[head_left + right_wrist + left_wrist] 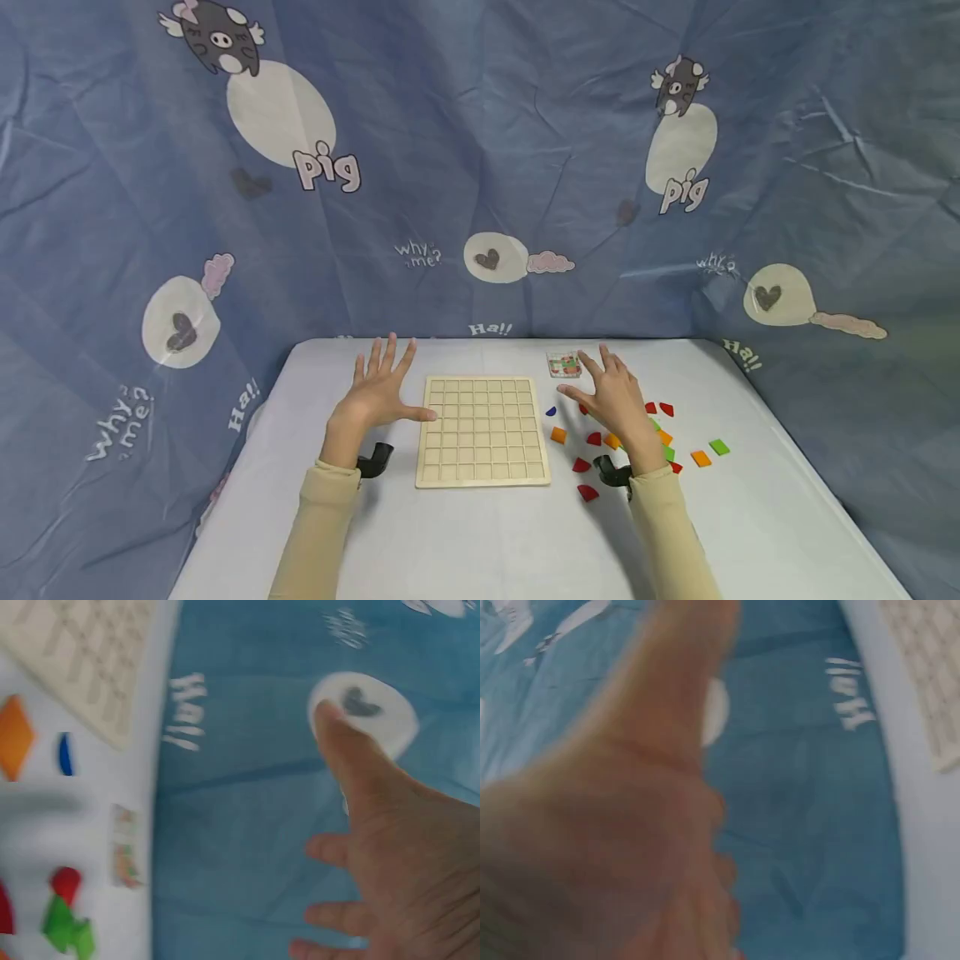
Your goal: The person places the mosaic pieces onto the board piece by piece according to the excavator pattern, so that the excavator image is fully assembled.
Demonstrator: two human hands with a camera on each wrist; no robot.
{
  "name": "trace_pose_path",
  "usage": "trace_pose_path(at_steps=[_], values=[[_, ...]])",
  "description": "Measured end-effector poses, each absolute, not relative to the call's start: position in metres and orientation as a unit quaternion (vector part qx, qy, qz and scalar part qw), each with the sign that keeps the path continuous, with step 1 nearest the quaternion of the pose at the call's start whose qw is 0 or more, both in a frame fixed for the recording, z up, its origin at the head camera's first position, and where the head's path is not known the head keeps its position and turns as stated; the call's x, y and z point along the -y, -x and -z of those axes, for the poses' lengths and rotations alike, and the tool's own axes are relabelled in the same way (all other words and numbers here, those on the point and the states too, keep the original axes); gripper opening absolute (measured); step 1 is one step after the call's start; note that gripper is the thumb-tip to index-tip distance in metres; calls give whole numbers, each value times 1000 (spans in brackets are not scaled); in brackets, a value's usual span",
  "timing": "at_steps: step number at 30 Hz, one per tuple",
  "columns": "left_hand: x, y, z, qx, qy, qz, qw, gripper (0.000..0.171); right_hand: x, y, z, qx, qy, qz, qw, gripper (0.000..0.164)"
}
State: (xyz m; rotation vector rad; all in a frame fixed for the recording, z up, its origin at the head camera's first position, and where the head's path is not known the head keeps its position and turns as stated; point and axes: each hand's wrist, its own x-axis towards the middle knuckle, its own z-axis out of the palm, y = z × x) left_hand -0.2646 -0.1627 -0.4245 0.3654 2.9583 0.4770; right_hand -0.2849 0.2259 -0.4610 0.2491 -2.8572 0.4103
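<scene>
My left hand (pixel 372 398) is raised with its fingers spread, holding nothing; its thumb overlaps the left edge of a pale wooden grid board (pixel 483 482) in the head view. Spread as well, my right hand (pixel 615 402) hovers over a scatter of flat coloured pieces and holds nothing. Among them are a red quarter-round piece (pixel 588 492), an orange square (pixel 558 435), a green square (pixel 719 447) and a small blue piece (pixel 551 411). Some pieces are hidden behind the right hand and forearm. The left wrist view is blurred and shows the left hand (pixel 622 847) with its thumb extended.
A small printed picture card (pixel 562 365) lies near the table's back edge, by the right fingertips. The white table (pixel 495 550) is enclosed by a blue printed cloth (pixel 420 167) at the back and sides. A black wrist mount (pixel 375 461) sticks out near each cuff.
</scene>
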Motion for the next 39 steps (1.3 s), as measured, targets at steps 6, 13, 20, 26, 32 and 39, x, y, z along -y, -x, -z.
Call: trace_pose_path(at_steps=[6,13,20,26,32,39], values=[[177,281,459,-946,-234,-176,142,135,-220,298,488,966,-141,-192,100,66],[181,280,497,-929,-249,-199,187,139,-206,304,510,957,-145,-248,32,44],[179,276,520,-919,-260,-216,204,137,-200,311,523,961,-116,-252,-1,34],[178,277,529,-913,-259,-235,211,137,-201,316,530,964,-113,-242,-1,29],[178,277,532,-915,-254,-234,210,137,-201,320,536,965,-107,-241,12,23],[178,277,534,-921,-251,-215,205,138,-198,321,535,964,-107,-244,-4,19]])
